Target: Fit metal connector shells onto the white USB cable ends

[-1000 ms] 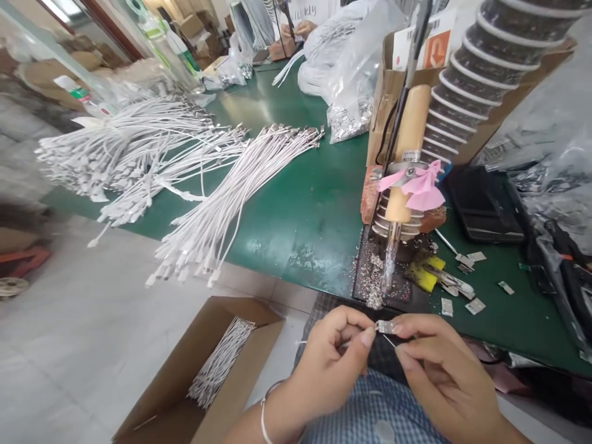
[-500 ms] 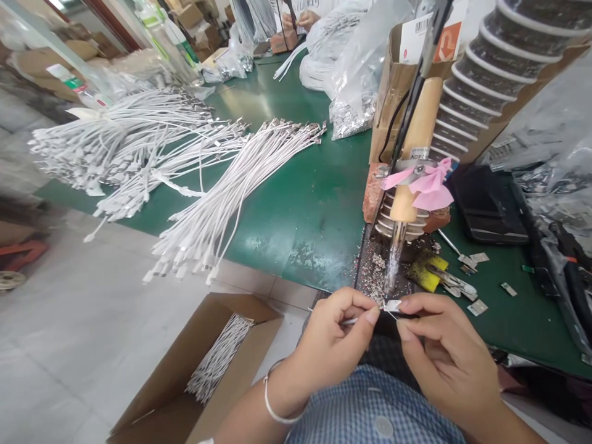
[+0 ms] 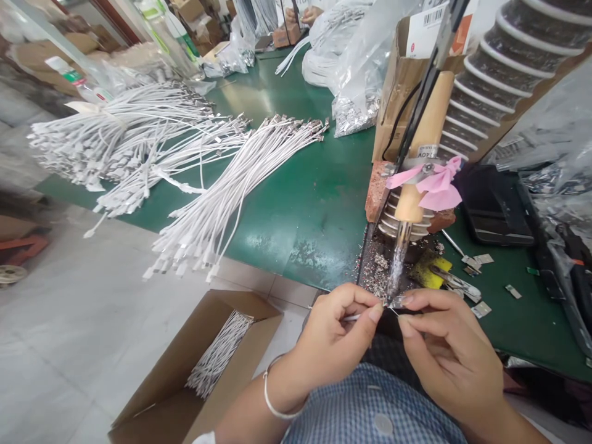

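White cable (image 3: 351,317) sits pinched between the thumb and fingers of a worker's left hand (image 3: 337,336), while the right hand (image 3: 456,351) holds a small metal connector (image 3: 398,302) by its forefinger and a thin wire (image 3: 393,312) near its thumb. Both grips are narrow, the hands nearly meeting at the front edge of a green bench (image 3: 300,209). Over the connector comes the tip of a tilted iron (image 3: 403,233); whether the two touch is too small to tell. The step in hand looks like soldering cable to connector, and the next move seems to call for steadiness: the joint held still at the tip, fingertips clear of the heat. To the iron's right lie a yellow sponge (image 3: 442,265) and a loose connector (image 3: 512,291). Farther left, a cable bundle (image 3: 231,185) spreads across the bench; below, another batch (image 3: 219,354) rests in an open carton (image 3: 166,345).
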`<action>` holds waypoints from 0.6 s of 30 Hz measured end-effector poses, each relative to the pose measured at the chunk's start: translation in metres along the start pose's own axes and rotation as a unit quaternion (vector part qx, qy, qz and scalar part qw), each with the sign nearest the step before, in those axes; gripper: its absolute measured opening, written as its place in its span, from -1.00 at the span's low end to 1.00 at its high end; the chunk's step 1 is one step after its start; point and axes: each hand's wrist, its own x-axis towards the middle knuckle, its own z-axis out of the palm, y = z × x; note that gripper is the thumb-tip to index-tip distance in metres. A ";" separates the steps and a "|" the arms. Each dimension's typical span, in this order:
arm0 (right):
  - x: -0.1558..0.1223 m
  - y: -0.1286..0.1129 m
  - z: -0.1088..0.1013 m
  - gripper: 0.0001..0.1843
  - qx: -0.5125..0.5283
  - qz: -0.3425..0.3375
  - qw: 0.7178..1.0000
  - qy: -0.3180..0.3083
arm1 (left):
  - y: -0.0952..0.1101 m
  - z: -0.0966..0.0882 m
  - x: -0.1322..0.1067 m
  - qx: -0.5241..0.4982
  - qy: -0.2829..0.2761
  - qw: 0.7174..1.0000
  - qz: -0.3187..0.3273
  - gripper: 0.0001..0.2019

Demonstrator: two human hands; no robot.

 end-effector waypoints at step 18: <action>-0.001 0.001 0.001 -0.82 0.005 -0.001 1.000 -0.010 | 0.004 0.000 0.001 0.000 -0.001 1.000 -0.012 -0.85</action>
